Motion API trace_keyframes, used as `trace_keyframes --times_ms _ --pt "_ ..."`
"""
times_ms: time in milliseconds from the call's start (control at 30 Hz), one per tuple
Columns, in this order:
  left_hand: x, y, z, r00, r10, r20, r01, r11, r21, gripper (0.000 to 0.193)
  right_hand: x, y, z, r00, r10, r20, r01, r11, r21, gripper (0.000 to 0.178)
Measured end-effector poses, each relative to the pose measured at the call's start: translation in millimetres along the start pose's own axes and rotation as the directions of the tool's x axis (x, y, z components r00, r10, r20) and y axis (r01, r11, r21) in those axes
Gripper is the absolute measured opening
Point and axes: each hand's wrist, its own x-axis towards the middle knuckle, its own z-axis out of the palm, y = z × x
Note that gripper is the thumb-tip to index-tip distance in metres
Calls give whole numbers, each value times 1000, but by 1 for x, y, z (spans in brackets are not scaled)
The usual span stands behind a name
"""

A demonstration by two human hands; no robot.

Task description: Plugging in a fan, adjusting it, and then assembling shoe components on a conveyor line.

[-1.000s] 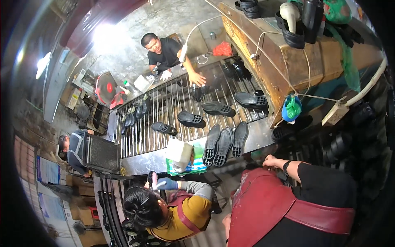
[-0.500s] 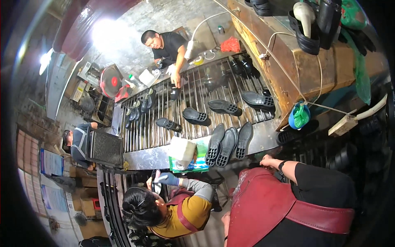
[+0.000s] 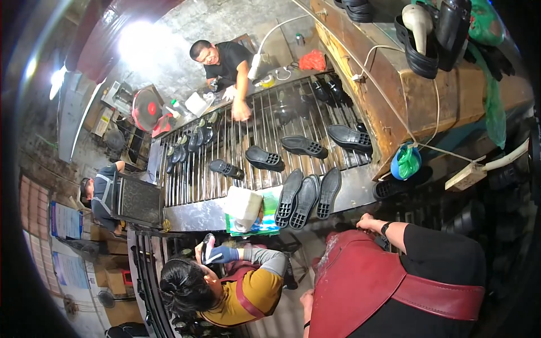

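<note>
Below the red leather apron's upper edge line of sight, my right hand has curled fingers at the bench's near side, a watch on its wrist. What those fingers grip is dark and cannot be made out. My left hand shows only in part beside the apron; its fingers are hidden. Nearest on the metal bench edge lie three black shoe soles, tread up, the closest a long sole. Behind them another sole rests on the metal rollers.
A co-worker in yellow stands at my left, a gloved hand holding a dark shoe part. Across the rollers, another person reaches over. A white block sits near the soles. A wooden housing and hanging blue container stand right.
The person across the rollers has lifted a hand slightly from a dark shoe. The co-worker in yellow has turned the held shoe part. My right hand stays in place; the view shifts slightly.
</note>
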Motion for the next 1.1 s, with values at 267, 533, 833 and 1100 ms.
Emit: trace_keyframes --times_ms 267,533,833,1100 --pt "-33 40 10 993 -116 -23 101 933 -344 19 -15 2 -8 1000 11 -20 -11 1000 3 21" --pt "0 -19 11 992 -114 -48 96 954 -285 20 -1 3 0 1000 -28 -7 27 995 -96 22" --pt "-44 40 10 991 -135 -20 119 927 -356 18 10 13 5 998 -61 -15 58 986 -159 25" --pt "-20 11 5 991 -123 -57 109 974 -198 16 11 14 10 995 -84 -49 75 985 -153 27"
